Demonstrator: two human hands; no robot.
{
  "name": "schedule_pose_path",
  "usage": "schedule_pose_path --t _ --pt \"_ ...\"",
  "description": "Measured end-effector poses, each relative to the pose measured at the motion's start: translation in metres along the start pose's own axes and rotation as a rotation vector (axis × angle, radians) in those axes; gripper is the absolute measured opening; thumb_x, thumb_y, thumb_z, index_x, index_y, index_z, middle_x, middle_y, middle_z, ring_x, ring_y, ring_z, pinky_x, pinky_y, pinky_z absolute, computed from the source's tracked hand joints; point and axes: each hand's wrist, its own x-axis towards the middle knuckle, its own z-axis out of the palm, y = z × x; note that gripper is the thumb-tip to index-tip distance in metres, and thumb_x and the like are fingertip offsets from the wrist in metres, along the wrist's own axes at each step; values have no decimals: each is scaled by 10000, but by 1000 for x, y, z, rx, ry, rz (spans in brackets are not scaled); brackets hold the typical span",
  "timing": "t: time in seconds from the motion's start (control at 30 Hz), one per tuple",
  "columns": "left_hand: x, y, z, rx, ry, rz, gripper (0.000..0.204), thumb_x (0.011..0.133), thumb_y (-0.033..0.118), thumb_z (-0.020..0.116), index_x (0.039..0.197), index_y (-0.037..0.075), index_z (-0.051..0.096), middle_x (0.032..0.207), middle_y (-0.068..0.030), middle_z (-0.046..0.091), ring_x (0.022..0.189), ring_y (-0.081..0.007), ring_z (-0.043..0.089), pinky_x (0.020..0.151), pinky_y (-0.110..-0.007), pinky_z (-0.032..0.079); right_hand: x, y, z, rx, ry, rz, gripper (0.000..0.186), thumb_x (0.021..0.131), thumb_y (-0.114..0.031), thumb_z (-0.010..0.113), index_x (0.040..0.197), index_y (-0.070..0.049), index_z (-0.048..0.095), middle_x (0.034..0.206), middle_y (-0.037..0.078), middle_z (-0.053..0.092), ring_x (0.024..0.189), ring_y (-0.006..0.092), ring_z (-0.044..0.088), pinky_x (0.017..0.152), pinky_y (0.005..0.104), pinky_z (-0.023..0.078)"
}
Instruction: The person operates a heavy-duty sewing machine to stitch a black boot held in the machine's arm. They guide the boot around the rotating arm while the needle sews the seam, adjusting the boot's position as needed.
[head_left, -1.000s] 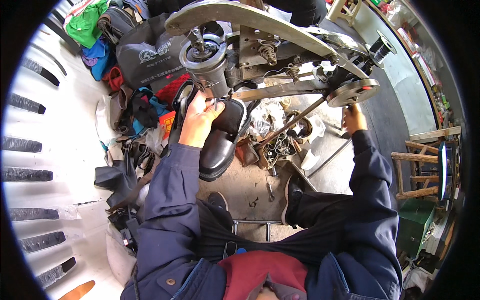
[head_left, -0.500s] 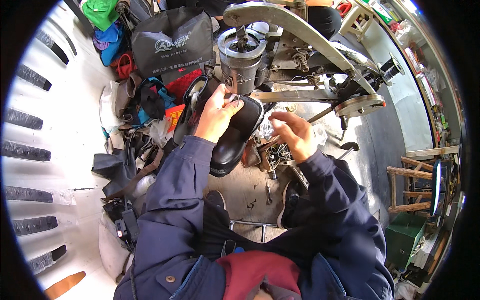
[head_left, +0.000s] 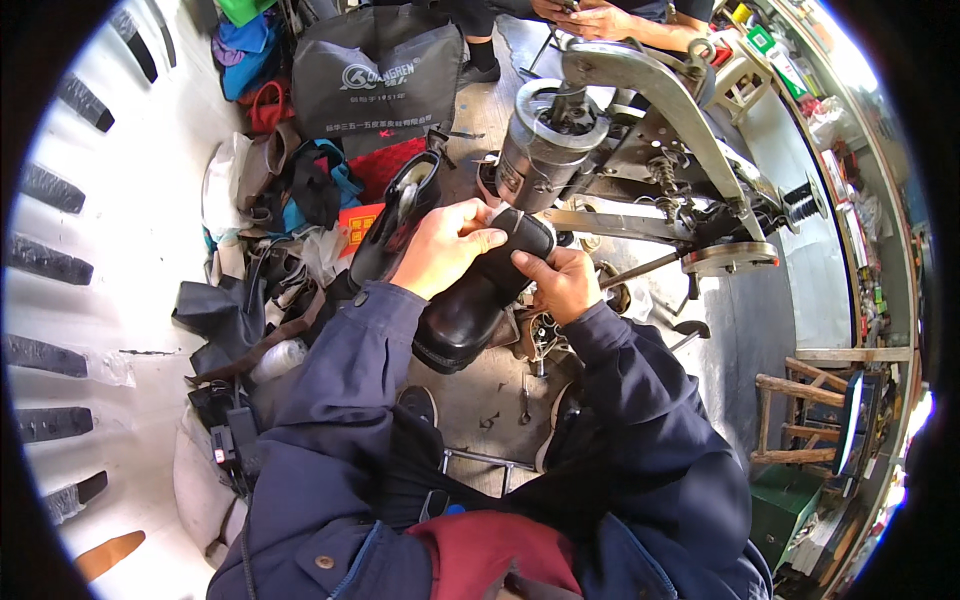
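**Left hand (head_left: 445, 248) and right hand (head_left: 563, 285) pinch the upper of a black leather boot (head_left: 462, 320)**

The left thumb presses on the edge of the upper, its fingers partly hidden behind; the right thumb bears on the leather with the fingers curled beneath. Nearest the body, a metal bar (head_left: 488, 458) runs between the person's shoes (head_left: 420, 405), and a wrench-like tool (head_left: 525, 403) lies on the floor beyond. Above that hangs the boot, its toe toward the wearer. A second boot (head_left: 388, 232) stands just left of the left hand. Past the fingers comes the cylindrical head (head_left: 545, 165) of a shoe-patching sewing machine (head_left: 640, 72); whether the boot touches it cannot be told. The machine's handwheel (head_left: 735, 260) and thread spool (head_left: 803, 207) sit to the right. Farther off are a black bag (head_left: 330, 50) and another person's hands (head_left: 600, 20).
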Motion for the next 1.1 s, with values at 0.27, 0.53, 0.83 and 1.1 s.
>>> schedule_pose_path --t 0.27,0.53,0.83,1.1 --pt "-8 -26 -12 327 -19 226 404 876 321 715 1104 -9 665 1452 -149 426 1337 -264 404 1094 -386 329 10 1 -14 120 -105 122 391 846 -306 771 690 17 615 531 23 538 440 106 529 421 250 442" --pt "-16 -51 10 -412 -14 -24 240 852 211 752 934 -1 676 1272 -44 517 1070 -124 532 917 -279 411 10 -7 -22 118 -150 128 360 858 -301 761 728 7 628 564 20 555 460 109 531 446 249 462" --pt "-23 -33 24 -478 74 -67 273 909 214 686 1079 3 659 1034 -30 635 984 -120 585 899 -275 444 6 -7 -23 113 -156 123 288 884 -278 728 792 -13 663 596 -6 569 476 74 494 459 229 404" --pt "-17 -32 27 -479 147 -73 255 823 198 766 968 7 679 869 -19 659 833 -97 597 778 -256 467 4 -8 -23 241 -164 134 224 893 -215 723 836 -8 660 640 14 602 482 80 517 464 235 448"
